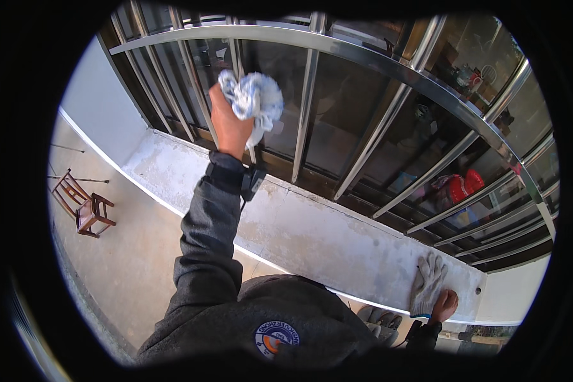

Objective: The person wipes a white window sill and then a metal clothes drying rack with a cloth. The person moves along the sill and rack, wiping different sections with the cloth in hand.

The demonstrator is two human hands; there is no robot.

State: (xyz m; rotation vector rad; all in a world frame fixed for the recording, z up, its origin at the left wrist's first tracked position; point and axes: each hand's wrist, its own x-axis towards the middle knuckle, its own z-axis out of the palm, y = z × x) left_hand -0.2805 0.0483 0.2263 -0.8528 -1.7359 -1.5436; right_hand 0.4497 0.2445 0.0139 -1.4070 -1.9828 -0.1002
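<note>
My left hand point(231, 122) grips a crumpled white and blue cloth point(255, 98) against or close to an upright metal bar of the window grille point(305, 114); whether the cloth touches the bar cannot be told. The bars are shiny, with a flat curved-looking rail point(277, 36) across them. At the lower right my right hand point(445, 305) rests near the window ledge's outer edge with its fingers curled, beside a grey knitted work glove point(427, 281) lying on the ledge point(315, 224). I see nothing held in it.
Behind the bars are dark glass panes point(339, 119), with a red object point(467, 185) visible through or in them. A brown wooden chair point(88, 210) stands on the floor at the left. Several shoes point(379, 317) lie below the ledge. White walls point(102, 90) close off both ledge ends.
</note>
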